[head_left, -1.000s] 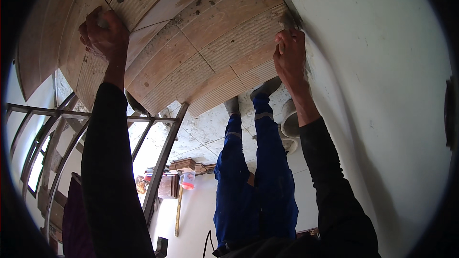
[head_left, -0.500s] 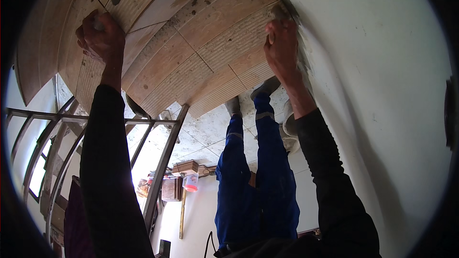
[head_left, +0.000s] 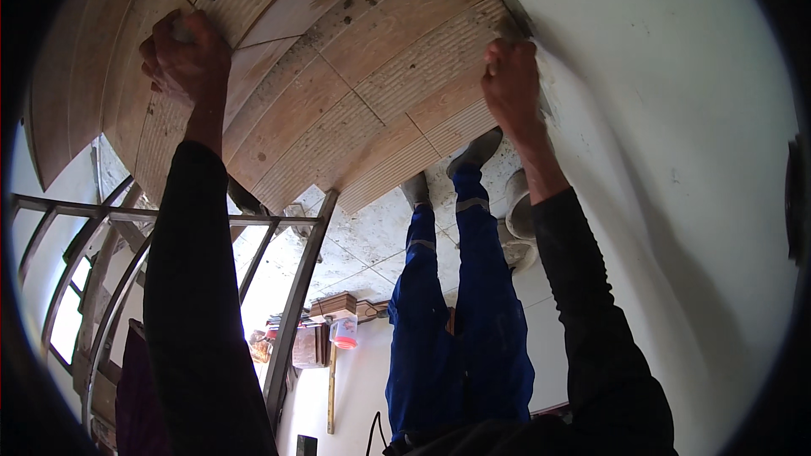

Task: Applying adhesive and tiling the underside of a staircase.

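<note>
Wood-look tiled steps (head_left: 372, 51) with ribbed strips and dirty smears fill the upper part of the view. My left hand (head_left: 187, 59) is closed in a fist low over the tiles on the left; something pale shows between its fingers, too hidden to name. At the right, close to the wall, my right hand (head_left: 514, 89) is closed too. A blurred greyish lump (head_left: 509, 28) shows just beyond its fingers, and its kind cannot be made out. Both arms are in dark sleeves.
A metal railing (head_left: 297, 304) stands at the left beside the steps. The white wall (head_left: 667, 118) runs along the right. Grey buckets (head_left: 518, 207) stand beside my blue-trousered legs (head_left: 490, 304) on the stained tile floor (head_left: 355, 236). Stacked boxes (head_left: 334, 306) are farther below.
My right hand has moved a little right and down along the wall side. My left hand has shifted slightly right, still closed. The whole view has shifted slightly.
</note>
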Tool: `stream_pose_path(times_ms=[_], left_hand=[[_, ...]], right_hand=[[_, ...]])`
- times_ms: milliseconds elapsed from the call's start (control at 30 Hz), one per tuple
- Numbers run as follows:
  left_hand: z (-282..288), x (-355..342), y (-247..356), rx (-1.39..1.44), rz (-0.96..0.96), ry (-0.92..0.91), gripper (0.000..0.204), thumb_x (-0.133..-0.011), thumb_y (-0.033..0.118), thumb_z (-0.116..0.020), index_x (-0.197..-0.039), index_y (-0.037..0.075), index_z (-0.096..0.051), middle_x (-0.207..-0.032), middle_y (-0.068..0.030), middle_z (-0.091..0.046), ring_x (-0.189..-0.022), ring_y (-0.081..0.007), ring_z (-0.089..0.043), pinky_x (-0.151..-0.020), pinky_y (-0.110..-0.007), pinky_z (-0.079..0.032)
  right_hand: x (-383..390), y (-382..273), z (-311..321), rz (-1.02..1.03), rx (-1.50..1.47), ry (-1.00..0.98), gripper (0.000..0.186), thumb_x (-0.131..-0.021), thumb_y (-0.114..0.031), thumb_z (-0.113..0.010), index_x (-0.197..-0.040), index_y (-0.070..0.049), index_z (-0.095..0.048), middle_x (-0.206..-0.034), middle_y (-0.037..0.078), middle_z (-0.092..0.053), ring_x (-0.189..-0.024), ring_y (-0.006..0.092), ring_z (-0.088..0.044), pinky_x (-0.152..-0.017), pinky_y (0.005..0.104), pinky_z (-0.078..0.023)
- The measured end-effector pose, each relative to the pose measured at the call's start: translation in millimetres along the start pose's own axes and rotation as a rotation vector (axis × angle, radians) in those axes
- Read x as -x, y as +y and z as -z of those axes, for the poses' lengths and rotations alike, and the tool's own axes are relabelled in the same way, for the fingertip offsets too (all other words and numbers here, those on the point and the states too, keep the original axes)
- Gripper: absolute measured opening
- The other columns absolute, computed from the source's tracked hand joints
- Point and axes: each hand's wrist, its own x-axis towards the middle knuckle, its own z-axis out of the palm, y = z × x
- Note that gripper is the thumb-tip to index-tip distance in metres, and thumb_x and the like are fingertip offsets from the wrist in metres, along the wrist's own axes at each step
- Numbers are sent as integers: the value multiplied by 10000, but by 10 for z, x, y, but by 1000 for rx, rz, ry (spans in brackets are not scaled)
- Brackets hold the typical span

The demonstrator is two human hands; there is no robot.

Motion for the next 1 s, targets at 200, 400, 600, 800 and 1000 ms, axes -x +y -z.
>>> stream_pose_path(times_ms=[200, 400, 600, 800, 1000], left_hand=[[32, 2, -13, 29, 12, -14, 458, -915, 526, -642, -1255, 231, -728, -1382, -143, -607, -1299, -420, -527, -1057, -613, -397], [22, 1, -50, 26, -21, -6, 474, -899, 538, -648, -1238, 216, -724, -1386, -153, -597, -1294, -425, -521, -1051, -616, -386], [-12, -82, -73, -9, -8, 5, 497, -885, 543, -650, -1236, 197, -718, -1395, -173, -580, -1295, -432, -513, -1045, -622, -365], [-6, -40, -78, 16, -22, -6, 516, -881, 539, -654, -1250, 181, -701, -1401, -176, -571, -1283, -431, -512, -1039, -609, -368], [77, -2, 8, 61, -38, -45, 525, -873, 483, -635, -1247, 116, -673, -1332, -222, -539, -1208, -443, -510, -1024, -592, -358]], right_hand=[[50, -50, 13, -66, -247, 83, 174, -819, 44, -626, -959, -56, -653, -978, 192, -633, -967, 391, -592, -855, 491, -499], [-63, -124, -30, -135, -197, 20, 97, -830, 28, -595, -869, -50, -637, -876, 162, -669, -944, 407, -608, -805, 519, -515], [-140, -197, -158, -187, -122, -55, 117, -797, 25, -609, -864, -63, -646, -837, 153, -666, -953, 408, -615, -795, 530, -523], [-54, -219, -430, 81, -65, 159, 157, -740, 44, -618, -851, -65, -643, -883, 128, -679, -951, 377, -619, -852, 487, -528], [-145, -220, -389, 115, 58, 46, 191, -803, -42, -712, -980, -69, -645, -1030, 218, -588, -1019, 408, -567, -874, 516, -507]])
